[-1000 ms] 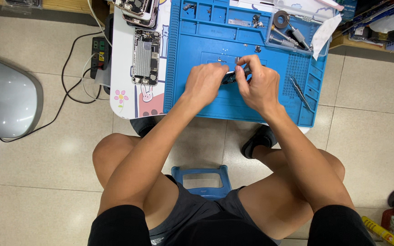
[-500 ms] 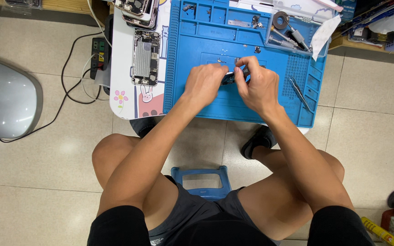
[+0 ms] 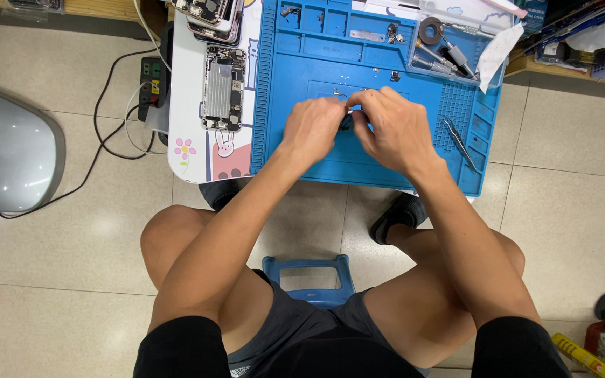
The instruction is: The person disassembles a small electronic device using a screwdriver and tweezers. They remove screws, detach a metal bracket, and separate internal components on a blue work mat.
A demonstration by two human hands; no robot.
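Blue mat (image 3: 386,157) carries the work: a small dark part (image 3: 346,122), mid-mat, between both hands. Risk: the part could slip and skitter among loose screws (image 3: 394,75), since the grip looks like fingertips only. Left hand (image 3: 314,129) and right hand (image 3: 393,129) both have fingers curled nearly closed, pinching the part. Opened phone (image 3: 220,89) lies apart, left.

Low white table (image 3: 189,150) bears blue work mat (image 3: 316,150); opened phone (image 3: 218,87) beside it.
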